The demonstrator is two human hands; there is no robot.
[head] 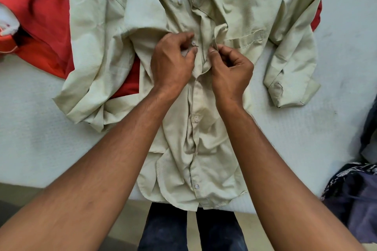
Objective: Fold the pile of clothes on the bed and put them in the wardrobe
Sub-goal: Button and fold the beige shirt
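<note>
Shirt point(179, 159) lying face up on the bed point(30, 128), half buttoned: we are judging the pile barely begun.
We are pinching a button point(193, 43) with our left hand point(173, 61) fingers point(191, 52) and the facing placket edge with our right hand point(230, 67). Lower buttons are looking fastened, upper ones open. Nothing is folded; a red garment point(40, 6) and dark clothes point(357, 199) are waiting alongside, and no wardrobe is showing.

Bedroom: clothes point(204, 6) strewn on bed point(40, 138)
</note>
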